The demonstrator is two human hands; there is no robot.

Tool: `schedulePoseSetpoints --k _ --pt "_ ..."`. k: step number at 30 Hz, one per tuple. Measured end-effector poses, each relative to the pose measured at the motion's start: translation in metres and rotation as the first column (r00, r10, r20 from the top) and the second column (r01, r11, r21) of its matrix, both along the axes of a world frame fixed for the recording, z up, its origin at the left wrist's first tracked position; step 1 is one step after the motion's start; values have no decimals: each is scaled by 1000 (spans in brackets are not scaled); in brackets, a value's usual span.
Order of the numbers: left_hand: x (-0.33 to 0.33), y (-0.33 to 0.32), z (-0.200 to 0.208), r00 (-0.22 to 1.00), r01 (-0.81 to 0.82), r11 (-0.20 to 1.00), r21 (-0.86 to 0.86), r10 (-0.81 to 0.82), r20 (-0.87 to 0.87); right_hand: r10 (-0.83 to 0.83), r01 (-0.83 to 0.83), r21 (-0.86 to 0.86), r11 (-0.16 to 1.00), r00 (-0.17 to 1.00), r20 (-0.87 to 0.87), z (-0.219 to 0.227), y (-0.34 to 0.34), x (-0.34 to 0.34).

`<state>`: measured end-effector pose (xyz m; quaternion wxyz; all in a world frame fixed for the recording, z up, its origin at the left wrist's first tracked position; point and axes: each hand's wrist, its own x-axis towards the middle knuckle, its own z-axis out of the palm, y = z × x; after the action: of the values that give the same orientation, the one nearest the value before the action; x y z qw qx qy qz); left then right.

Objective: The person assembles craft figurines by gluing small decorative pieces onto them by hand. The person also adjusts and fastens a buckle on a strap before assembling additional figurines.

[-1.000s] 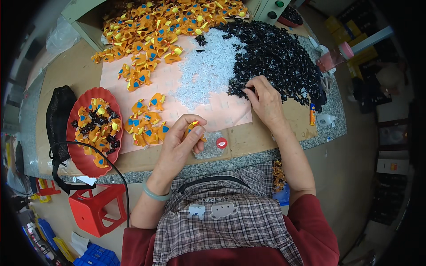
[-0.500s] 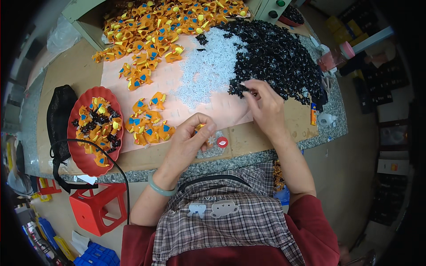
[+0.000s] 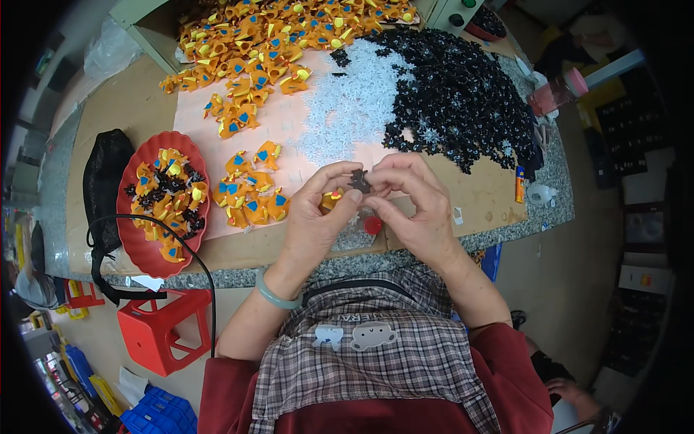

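My left hand (image 3: 309,220) is closed around a small orange and yellow plastic figure piece (image 3: 330,200), which mostly hides in the palm. Between the fingertips of both hands is a small black spiky plastic part (image 3: 359,181); my right hand (image 3: 421,210) pinches it from the right, and the left thumb and forefinger meet it too. Just below the fingers stands a small clear container with a red cap (image 3: 372,226). Beyond the hands lie a heap of clear star-shaped parts (image 3: 347,101) and a large heap of black parts (image 3: 463,94).
A red scalloped tray (image 3: 129,242) with orange figures and black parts sits at the left beside a black mesh bag (image 3: 105,188). Loose orange figures (image 3: 246,189) lie nearby, with a big pile (image 3: 267,36) behind. A red stool (image 3: 155,336) stands below; another person's hand (image 3: 564,389) shows lower right.
My right hand has come from the edge of the black heap to my left hand, bringing a black part. The left hand has stayed near the same place and opened its fingertips toward it.
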<state>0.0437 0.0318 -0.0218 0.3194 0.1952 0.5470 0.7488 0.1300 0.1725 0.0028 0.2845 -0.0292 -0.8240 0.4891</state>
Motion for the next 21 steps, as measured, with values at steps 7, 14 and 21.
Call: schedulePoseSetpoints --k 7,14,21 --pt "2 -3 1 869 -138 976 -166 39 -493 -11 37 -149 988 985 172 0 -4 -1" --pt "5 -1 5 784 -180 959 -218 6 -621 -17 32 -105 994 989 145 -10 -5 1" --pt "2 2 1 916 -84 976 -200 -4 -401 168 -5 -651 759 968 188 -18 15 4"
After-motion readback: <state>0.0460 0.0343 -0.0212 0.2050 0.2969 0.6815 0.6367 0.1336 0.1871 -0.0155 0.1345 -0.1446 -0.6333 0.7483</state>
